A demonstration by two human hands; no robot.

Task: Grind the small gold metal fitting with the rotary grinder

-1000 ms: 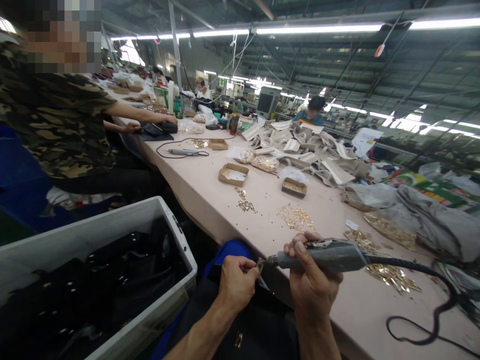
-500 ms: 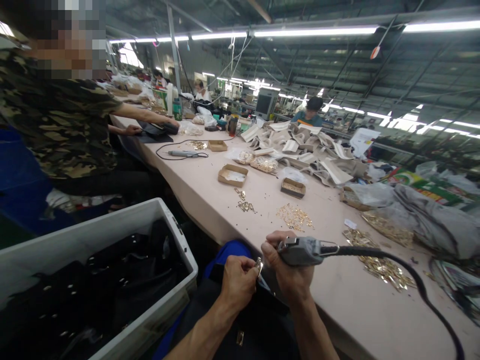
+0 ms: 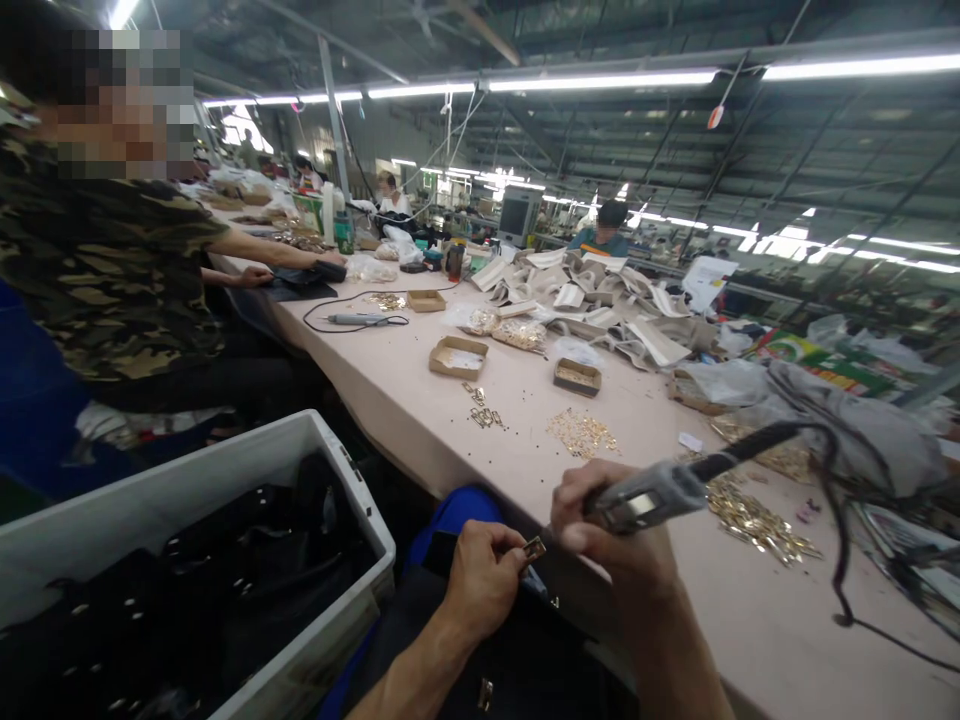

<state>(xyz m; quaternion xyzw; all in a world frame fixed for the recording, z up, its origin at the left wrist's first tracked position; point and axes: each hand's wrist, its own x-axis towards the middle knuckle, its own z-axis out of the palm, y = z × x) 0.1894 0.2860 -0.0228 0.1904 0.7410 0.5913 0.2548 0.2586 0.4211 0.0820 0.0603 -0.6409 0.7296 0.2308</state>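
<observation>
My left hand (image 3: 480, 580) is closed in a pinch on a small gold metal clasp (image 3: 534, 547), held just over a black bag (image 3: 517, 650) on my lap. My right hand (image 3: 611, 535) is wrapped round a grey electric screwdriver (image 3: 652, 492). The tool is tilted, its tip down toward the clasp. Its black cord (image 3: 825, 470) loops away to the right over the table. The tool's tip is hidden behind my fingers.
A long beige table (image 3: 420, 400) carries piles of gold hardware (image 3: 581, 432), small cardboard boxes (image 3: 457, 356), another screwdriver (image 3: 360, 320) and cream bag parts (image 3: 600, 300). A grey bin (image 3: 225, 470) of black bags stands at my left. A person in camouflage (image 3: 112, 270) works beside it.
My right hand has turned the screwdriver from level to tilted and drawn it back, and the cord has swung up. My left hand has lowered slightly with the clasp.
</observation>
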